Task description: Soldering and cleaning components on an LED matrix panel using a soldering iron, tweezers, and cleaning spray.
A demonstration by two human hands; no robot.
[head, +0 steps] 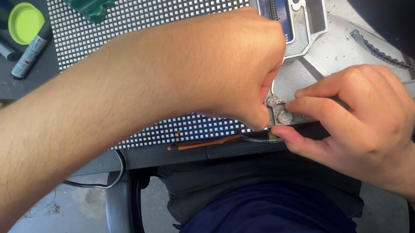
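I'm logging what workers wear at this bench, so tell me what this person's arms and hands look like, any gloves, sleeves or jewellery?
Both hands are bare: no gloves, rings or watch show on the left hand or the right hand. The left forearm is uncovered along its whole visible length, with fine dark hair. The right wrist is bare too; no sleeve reaches into view on either arm.

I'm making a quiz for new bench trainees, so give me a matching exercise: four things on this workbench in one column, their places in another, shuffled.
Things:
1. round lime-green plastic lid
2. dark green moulded plastic piece
3. blue rectangular connector in the grey metal frame
4. round grey metal screw head

Places:
A. top edge of the white dotted panel
B. between the left hand and right hand
C. far left, on the dark tabletop
D. upper right of the panel

Pairs: 1-C, 2-A, 3-D, 4-B
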